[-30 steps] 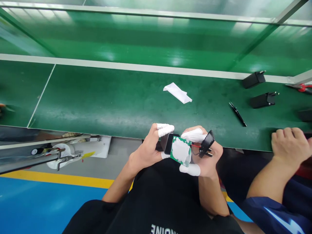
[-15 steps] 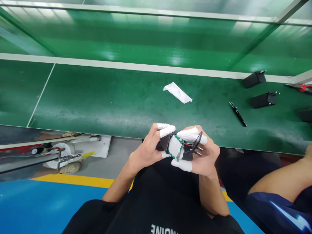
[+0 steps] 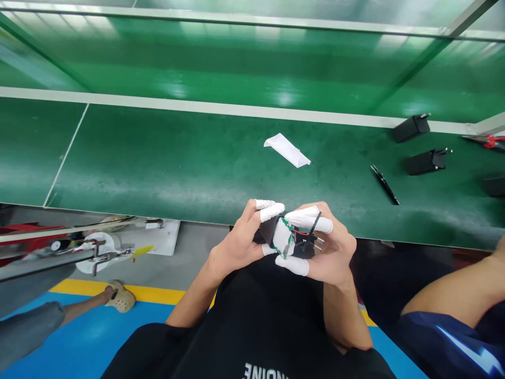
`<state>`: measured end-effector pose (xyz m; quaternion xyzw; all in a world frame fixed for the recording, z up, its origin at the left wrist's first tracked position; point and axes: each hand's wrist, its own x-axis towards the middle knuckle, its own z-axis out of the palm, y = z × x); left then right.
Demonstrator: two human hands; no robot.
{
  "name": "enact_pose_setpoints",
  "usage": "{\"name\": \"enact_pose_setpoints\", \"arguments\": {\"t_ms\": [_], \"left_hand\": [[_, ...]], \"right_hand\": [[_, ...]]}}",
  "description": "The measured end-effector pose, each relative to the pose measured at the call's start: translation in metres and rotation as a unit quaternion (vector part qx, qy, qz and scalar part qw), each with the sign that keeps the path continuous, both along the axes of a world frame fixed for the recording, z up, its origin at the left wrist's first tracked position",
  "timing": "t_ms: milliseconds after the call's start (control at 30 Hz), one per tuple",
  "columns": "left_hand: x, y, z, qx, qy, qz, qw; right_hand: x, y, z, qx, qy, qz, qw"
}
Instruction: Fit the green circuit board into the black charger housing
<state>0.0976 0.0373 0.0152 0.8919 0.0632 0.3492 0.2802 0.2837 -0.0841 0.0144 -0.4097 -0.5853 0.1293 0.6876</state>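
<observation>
My left hand (image 3: pixel 245 237), with white finger cots on its fingertips, is closed round a black charger housing (image 3: pixel 268 229). Out of the housing's right end sticks a circuit board (image 3: pixel 282 237) with a white block on it and green edges. My right hand (image 3: pixel 329 239), also in white finger cots, pinches this board between thumb and fingers. A black plug cap (image 3: pixel 313 231) with metal pins hangs by red and black wires beside the right palm. How deep the board sits in the housing is hidden. Both hands are just in front of the bench edge.
On the green bench (image 3: pixel 158 158) lie a folded white paper strip (image 3: pixel 288 150) and a black pen (image 3: pixel 384 184). Two black chargers (image 3: pixel 426 162) and red-handled pliers (image 3: pixel 491 141) are at right. A co-worker's arm (image 3: pixel 453 289) is close on my right; another person's foot (image 3: pixel 120 297) shows at left.
My right fingers have shifted slightly left with the board, towards the housing. The plug cap has turned a little. At left, a passing person's leg and foot have come into view on the floor.
</observation>
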Motion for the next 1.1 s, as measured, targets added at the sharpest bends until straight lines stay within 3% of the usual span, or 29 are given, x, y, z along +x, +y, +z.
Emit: {"name": "enact_pose_setpoints", "arguments": {"t_ms": [767, 1100], "left_hand": [[0.001, 0.0, -0.009, -0.041, -0.004, -0.009, 0.999], [0.002, -0.003, -0.02, -0.145, -0.011, -0.04, 0.989]], "right_hand": [[0.0, 0.003, -0.002, -0.017, -0.011, -0.008, 1.0], [-0.003, 0.005, -0.009, -0.054, -0.017, -0.02, 0.998]]}}
